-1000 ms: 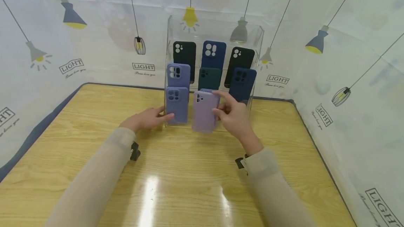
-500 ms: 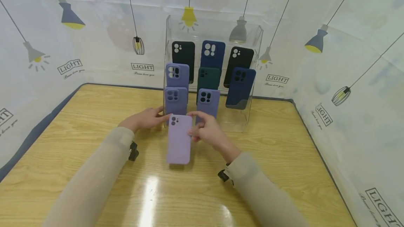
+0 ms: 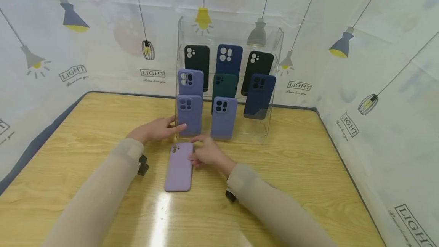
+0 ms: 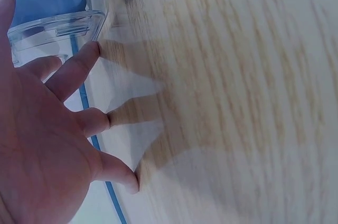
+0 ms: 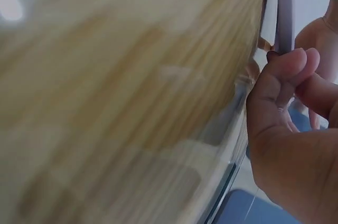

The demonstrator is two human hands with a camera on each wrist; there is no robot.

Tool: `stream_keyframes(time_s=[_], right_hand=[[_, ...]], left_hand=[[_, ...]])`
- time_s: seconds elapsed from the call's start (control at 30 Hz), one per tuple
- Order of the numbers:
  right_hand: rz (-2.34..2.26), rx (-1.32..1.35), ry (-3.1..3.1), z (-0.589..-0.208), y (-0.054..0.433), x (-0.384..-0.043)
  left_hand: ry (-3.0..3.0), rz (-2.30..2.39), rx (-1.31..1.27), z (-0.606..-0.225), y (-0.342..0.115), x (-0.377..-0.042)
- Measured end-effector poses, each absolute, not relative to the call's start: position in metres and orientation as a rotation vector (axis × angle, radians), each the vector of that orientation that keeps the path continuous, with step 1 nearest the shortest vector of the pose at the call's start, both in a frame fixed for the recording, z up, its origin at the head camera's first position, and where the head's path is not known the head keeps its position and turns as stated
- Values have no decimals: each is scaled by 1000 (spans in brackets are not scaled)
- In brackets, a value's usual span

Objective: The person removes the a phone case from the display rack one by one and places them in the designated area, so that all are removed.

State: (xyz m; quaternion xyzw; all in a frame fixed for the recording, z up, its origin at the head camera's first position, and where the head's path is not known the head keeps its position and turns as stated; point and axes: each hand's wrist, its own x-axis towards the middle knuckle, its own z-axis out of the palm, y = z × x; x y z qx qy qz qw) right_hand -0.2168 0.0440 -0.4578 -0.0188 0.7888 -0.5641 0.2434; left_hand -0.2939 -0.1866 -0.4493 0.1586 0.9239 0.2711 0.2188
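A lilac phone case point(image 3: 179, 170) lies on or just above the table, low in front of the display stand, its camera cutouts at the far end. My right hand point(image 3: 207, 151) pinches its right edge; the right wrist view shows thumb and finger on the rim of the case point(image 5: 285, 7). At the lower left corner of the clear stand point(image 3: 252, 134) is my left hand point(image 3: 156, 129). Its fingers are spread in the left wrist view, tips on the table and one by the stand's corner point(image 4: 97, 18). The thumb reaches in front of a periwinkle case point(image 3: 189, 119).
Several cases stand in the stand's tiers: a periwinkle case point(image 3: 224, 119) in the front middle, a green case point(image 3: 224, 85) behind it, a navy case point(image 3: 259, 96) at right, darker ones at the back. A lamp-printed backdrop point(image 3: 120, 60) encloses the wooden table point(image 3: 291, 186).
My right hand has drawn the lilac case out of the stand's front middle, bringing it left, nearer and down to the tabletop. The left hand stays at the stand's corner.
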Motion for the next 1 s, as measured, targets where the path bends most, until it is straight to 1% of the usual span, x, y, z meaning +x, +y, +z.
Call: stream_keyframes(time_s=[0.2,0.5,1.0], right_hand=[[-1538,-16,2166,-459,25,-221],[-1466,-9,2229,-457,13,-225],[-1252,-93,2369,-447,15,-223]], left_hand=[[2554,771,435,-451,-188,-292],[2568,752,439,-448,-187,-292],[2557,756,430,-449,-187,-292]])
